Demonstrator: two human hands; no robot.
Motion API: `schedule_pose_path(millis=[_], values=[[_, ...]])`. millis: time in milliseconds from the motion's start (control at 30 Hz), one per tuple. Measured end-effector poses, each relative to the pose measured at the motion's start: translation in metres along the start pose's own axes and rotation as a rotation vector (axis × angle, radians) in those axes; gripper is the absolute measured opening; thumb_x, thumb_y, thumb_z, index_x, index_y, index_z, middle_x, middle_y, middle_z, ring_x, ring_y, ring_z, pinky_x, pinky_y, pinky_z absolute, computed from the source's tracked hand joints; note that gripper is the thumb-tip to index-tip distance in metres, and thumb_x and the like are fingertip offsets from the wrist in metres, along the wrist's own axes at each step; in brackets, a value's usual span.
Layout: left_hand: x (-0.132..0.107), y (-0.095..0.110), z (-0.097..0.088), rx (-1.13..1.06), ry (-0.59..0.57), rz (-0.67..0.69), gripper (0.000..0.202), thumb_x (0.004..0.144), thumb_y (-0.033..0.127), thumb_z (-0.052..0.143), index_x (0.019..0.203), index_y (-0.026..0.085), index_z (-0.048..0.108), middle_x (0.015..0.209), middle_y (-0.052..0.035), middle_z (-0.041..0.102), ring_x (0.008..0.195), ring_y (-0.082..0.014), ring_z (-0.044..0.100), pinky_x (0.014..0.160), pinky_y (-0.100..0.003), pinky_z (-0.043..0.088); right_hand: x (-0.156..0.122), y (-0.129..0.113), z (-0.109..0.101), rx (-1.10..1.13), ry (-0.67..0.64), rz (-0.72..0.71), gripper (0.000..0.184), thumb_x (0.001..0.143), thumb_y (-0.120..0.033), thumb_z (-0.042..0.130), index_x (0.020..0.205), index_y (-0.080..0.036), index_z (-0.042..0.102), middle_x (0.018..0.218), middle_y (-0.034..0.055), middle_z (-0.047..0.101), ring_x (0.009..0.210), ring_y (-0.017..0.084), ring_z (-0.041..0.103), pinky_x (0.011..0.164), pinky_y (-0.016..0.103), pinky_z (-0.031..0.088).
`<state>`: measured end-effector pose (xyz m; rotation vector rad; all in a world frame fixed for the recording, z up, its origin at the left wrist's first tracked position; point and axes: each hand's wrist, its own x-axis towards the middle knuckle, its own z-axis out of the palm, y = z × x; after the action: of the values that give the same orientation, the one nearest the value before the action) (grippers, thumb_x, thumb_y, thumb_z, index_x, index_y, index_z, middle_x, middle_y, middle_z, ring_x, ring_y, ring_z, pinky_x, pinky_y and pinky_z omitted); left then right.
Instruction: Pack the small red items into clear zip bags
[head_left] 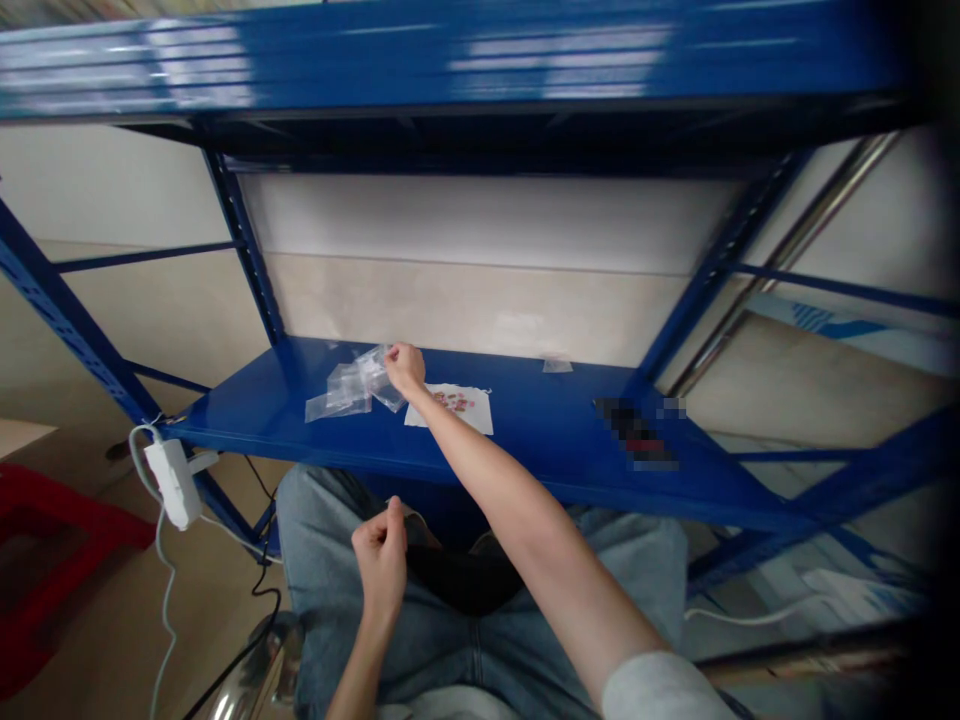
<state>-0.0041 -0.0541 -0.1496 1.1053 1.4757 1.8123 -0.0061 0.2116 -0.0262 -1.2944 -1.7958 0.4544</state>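
Note:
My right hand (pixel 406 368) reaches out over the blue steel shelf (pixel 540 425) and pinches the corner of a crumpled clear plastic bag (pixel 351 388). Just right of that hand, a white paper sheet with a red print (pixel 454 408) lies flat on the shelf. Low over my jeans-clad lap, my left hand (pixel 379 556) has its fingers closed together. Nothing shows between them. A small clear plastic scrap (pixel 557 365) lies farther right near the back wall, and a pixelated dark object (pixel 634 432) lies toward the shelf's right end.
Blue upright posts (pixel 244 245) frame the shelf, with a second shelf (pixel 450 60) overhead. A white power adapter (pixel 172 483) and its cables hang from the left corner. A red stool (pixel 45 560) stands on the floor at left, and a chrome pole (pixel 787 255) runs behind the right side.

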Motion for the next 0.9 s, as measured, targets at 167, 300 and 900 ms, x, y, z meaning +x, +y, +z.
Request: schedule_pose_path(millis=[167,300,900], values=[[0.018,0.007,-0.004,-0.200,-0.079,-0.083,0.059,0.094,0.057,0.049,0.046,0.022,0.043,0.045,0.0004,0.034,0.044,-0.0136,0.031,0.046,-0.030,0.022,-0.002,-0.007,-0.077,0.139,0.083,-0.173,0.008,0.086,-0.019,0.060,0.081,-0.018,0.066,0.083,0.0042,0.067,0.082,0.018,0.061,0.081,0.030,0.045],[0.038,0.030,0.002,-0.579,-0.465,-0.356,0.057,0.088,0.072,0.044,0.092,0.022,0.071,0.070,-0.0070,0.064,0.059,-0.0193,0.057,0.047,-0.029,0.041,-0.074,-0.007,-0.148,0.307,-0.123,-0.374,0.006,0.086,-0.020,0.060,0.082,-0.020,0.064,0.078,-0.0004,0.065,0.074,0.016,0.060,0.074,0.028,0.045],[0.072,0.083,0.053,-0.009,-1.003,0.214,0.030,0.094,0.029,0.055,0.121,0.016,0.059,0.121,-0.0108,0.065,0.112,-0.0234,0.059,0.100,-0.037,0.046,-0.204,0.006,-0.209,-0.146,-0.110,-0.505,0.021,0.090,-0.007,0.058,0.092,-0.023,0.072,0.101,0.0056,0.071,0.108,0.025,0.056,0.096,0.042,0.042]])
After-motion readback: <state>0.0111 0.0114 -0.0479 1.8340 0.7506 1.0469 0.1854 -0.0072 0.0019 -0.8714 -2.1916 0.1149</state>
